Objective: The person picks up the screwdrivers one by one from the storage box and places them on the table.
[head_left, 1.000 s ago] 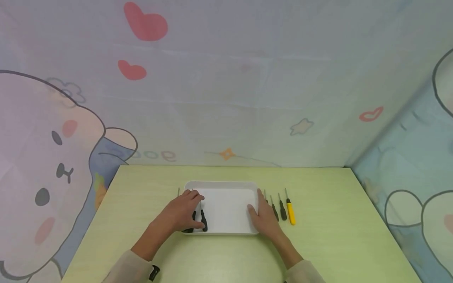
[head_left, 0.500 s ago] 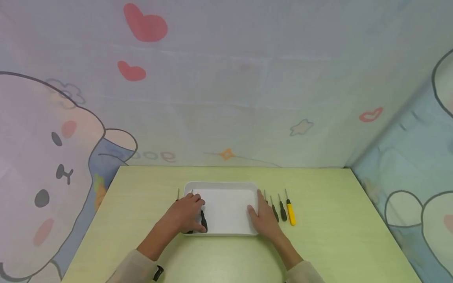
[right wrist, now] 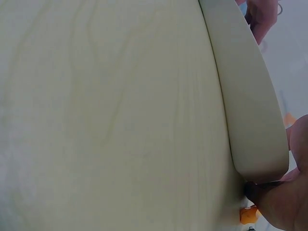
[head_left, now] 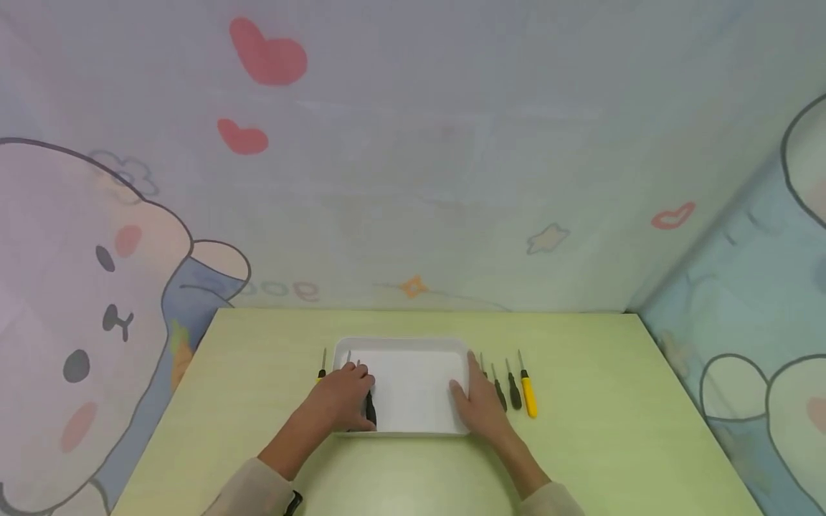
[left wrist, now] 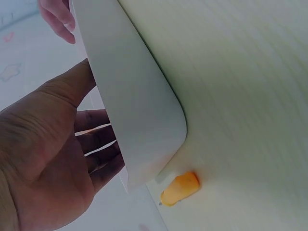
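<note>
A white tray [head_left: 419, 387] lies on the table. My left hand [head_left: 338, 398] reaches into its left end, over screwdrivers with black handles; one black-handled screwdriver [head_left: 371, 410] shows beside the thumb. In the left wrist view the fingers [left wrist: 98, 144] look nearly straight, thumb well apart from them, and the tray wall hides the fingertips. At the tray's right end, my right hand [head_left: 482, 405] holds the side wall, thumb inside and fingers along the outside. The right wrist view shows this hand only partly, at the tray's corner.
Just right of the tray lie several screwdrivers, black-handled ones [head_left: 514, 394] and a yellow-handled one [head_left: 528, 395]. Another yellow-handled screwdriver [head_left: 320, 376] lies left of the tray, partly behind my left hand. A printed cloth [head_left: 413, 158] hangs behind the table [head_left: 581, 444].
My left hand has shifted slightly right and toward me inside the tray, uncovering more of the yellow-handled screwdriver at left. My right hand keeps its place. The head view has tilted slightly up.
</note>
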`<state>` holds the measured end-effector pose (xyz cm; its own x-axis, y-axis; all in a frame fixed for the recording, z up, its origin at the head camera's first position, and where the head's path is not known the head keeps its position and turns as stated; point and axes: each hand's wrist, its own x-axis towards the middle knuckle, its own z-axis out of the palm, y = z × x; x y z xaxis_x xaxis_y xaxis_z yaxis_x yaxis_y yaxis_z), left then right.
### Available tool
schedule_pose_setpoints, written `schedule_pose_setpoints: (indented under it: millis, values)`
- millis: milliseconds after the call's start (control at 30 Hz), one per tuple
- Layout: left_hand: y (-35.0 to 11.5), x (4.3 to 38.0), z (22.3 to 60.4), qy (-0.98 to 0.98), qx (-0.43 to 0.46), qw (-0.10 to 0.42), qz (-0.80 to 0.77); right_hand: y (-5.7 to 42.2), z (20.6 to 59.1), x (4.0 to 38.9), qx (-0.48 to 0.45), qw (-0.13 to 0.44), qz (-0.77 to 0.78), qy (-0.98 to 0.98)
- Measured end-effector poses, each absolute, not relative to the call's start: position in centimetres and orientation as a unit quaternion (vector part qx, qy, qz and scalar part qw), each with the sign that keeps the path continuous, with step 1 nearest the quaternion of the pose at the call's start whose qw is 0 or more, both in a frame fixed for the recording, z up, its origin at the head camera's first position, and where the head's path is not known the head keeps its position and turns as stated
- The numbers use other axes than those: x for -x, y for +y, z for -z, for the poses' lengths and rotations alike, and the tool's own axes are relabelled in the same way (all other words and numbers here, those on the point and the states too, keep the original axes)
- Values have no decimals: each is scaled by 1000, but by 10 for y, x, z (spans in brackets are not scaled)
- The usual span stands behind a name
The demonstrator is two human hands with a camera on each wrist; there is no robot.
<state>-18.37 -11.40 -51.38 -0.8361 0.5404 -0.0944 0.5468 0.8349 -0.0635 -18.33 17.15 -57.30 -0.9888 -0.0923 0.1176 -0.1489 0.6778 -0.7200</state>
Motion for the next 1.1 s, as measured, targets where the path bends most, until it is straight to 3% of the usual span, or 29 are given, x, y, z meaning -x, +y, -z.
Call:
schedule_pose_setpoints:
  millis: [300,1100]
  values:
    - [-114,184,518,957,-285,19,43,170,571,181,-62,30,-404,-912]
    - [-102,181,513,963,-266,48,5,170,577,184,-61,37,-394,-917]
